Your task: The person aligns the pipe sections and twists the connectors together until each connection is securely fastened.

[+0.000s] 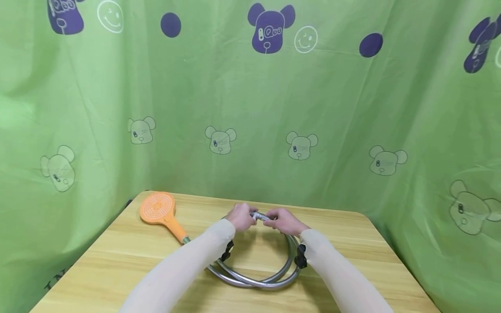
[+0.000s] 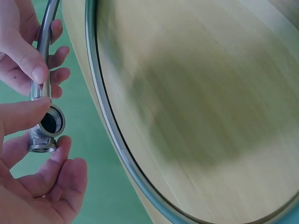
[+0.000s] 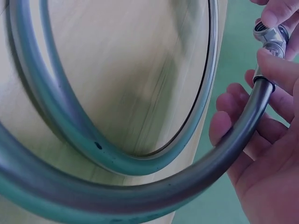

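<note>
My left hand pinches a small chrome pipe fitting between thumb and fingers above the far part of the table. A round threaded opening on its side shows in the left wrist view. My right hand grips the end of a silver shower hose right beside the fitting, thumb on the metal collar. Fitting and hose end meet in line; how firmly they are joined I cannot tell. The rest of the hose lies in loops below both hands. At the left, an orange shower head rests face up, its handle towards the hose.
The wooden table has its far edge just beyond the hands. A green curtain with bear prints hangs behind and along both sides. Black straps with cameras sit on the wrists, close to the hose loops.
</note>
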Demonstrator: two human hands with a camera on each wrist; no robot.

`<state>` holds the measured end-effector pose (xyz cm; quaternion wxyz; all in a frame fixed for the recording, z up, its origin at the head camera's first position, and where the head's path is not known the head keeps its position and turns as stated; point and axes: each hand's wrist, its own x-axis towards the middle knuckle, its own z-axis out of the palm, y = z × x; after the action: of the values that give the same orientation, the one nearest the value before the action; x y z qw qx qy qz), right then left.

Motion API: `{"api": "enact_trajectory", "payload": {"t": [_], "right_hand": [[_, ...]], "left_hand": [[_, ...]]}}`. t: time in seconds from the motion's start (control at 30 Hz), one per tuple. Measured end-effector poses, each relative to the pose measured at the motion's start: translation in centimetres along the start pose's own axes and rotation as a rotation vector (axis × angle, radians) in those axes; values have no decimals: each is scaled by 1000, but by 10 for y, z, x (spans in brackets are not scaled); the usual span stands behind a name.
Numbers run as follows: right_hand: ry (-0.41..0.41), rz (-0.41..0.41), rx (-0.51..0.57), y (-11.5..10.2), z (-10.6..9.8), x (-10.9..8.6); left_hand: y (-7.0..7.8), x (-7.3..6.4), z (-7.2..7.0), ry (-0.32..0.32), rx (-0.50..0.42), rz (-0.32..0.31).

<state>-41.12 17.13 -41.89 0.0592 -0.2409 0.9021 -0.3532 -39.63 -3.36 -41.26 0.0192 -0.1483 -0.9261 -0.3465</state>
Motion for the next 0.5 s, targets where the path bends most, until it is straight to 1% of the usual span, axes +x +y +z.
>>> {"api": "enact_trajectory", "payload": {"t": [0.2,0.37,0.5], "right_hand": [[50,31,27,1,-5,-3],[128,12,27,5,-10,-5],[190,15,23,8,-13,-6]], "left_hand": [[6,4,1,31,-14,47],[9,5,2,47,-24,80],[11,4,1,56,-59,61]]}}
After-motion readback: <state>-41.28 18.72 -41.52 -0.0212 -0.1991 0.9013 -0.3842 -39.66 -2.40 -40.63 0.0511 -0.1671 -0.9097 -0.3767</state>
